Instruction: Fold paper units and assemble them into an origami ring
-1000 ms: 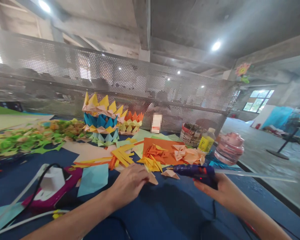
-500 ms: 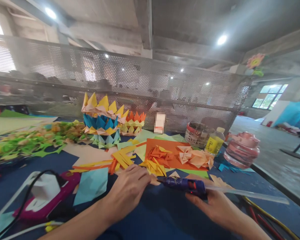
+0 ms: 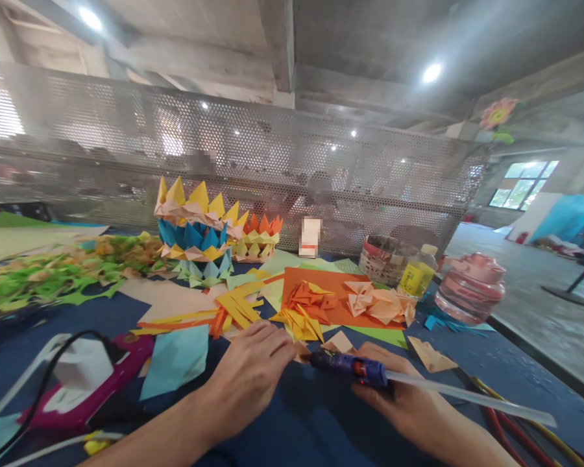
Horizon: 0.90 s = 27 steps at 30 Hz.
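The left hand (image 3: 250, 376) lies palm down on the table (image 3: 321, 431), forearm coming in from the lower left, fingers bent and closed over a small tan paper piece (image 3: 300, 351) whose tip pokes out past the fingertips; whether it is pinched or only pressed flat I cannot tell. The right hand (image 3: 401, 399) comes in from the lower right, wrapped firmly round the grip of a blue glue gun (image 3: 348, 365); the gun lies almost level, its nozzle pointing left and meeting the paper piece just beside the left fingertips; a clear glue stick (image 3: 467, 395) juts out of its back towards the right. Just behind the hands lie yellow folds (image 3: 302, 324) and a second tan triangle (image 3: 339, 340), and beyond them an orange sheet (image 3: 343, 288) bearing peach folds (image 3: 384, 305); a tan fold (image 3: 431, 357) sits to the right of the gun, near red and yellow cables (image 3: 511, 421). A teal sheet (image 3: 175, 360) and a pink power strip (image 3: 85, 383) with a white plug lie left of the forearm. Further back stand a stack of paper crowns (image 3: 194, 240), a basket (image 3: 382, 259), a bottle (image 3: 416, 275) and a pink jar (image 3: 470, 288), all before a mesh screen (image 3: 272, 162); nothing lies between the nozzle and the piece.
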{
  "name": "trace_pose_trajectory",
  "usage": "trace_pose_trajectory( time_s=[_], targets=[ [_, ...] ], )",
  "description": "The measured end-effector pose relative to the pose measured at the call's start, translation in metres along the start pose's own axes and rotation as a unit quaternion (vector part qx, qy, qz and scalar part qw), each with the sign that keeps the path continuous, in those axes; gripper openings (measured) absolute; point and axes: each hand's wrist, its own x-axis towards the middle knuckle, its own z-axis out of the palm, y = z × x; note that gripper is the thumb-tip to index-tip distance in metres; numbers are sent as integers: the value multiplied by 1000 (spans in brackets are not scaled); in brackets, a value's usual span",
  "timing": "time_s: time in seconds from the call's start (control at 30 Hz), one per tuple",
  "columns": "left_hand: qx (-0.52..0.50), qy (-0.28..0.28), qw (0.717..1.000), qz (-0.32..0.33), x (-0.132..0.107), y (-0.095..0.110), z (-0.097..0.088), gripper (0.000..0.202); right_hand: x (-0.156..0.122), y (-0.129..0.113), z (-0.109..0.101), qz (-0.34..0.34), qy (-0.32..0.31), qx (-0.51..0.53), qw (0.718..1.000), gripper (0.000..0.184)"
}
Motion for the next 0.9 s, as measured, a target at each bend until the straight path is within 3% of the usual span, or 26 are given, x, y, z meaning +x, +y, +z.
trace_pose_trajectory(
  time_s=[0.9],
  targets=[
    [9, 23, 1000, 6, 2, 1, -3, 24, -3, -1, -4, 8, 0, -72, 997, 17]
  ],
)
